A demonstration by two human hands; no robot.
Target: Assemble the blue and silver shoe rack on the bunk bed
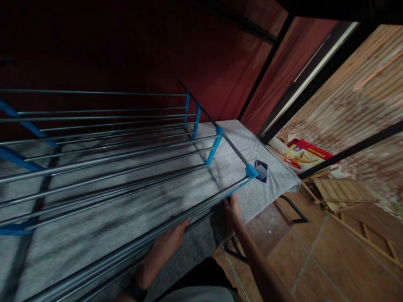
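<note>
A shoe rack [138, 147] of grey metal tubes and blue plastic brackets stretches from the left edge to the middle of the view, resting on a grey cloth-covered surface [242, 140]. At its near right corner is a blue joint [251, 171]. My right hand [233, 209] is closed on the near side of the frame, just below that joint; its fingertips are partly hidden. Farther left, my left hand [171, 240] grips the near tubes from below, with some fingers covered by them. A dark band circles my left wrist.
A phone [261, 171] lies on the cloth beside the corner joint. Beyond the surface's right edge are a red and yellow box [307, 155] and wooden slatted pieces [343, 191] on the tiled floor. Dark metal posts and a red wall stand behind.
</note>
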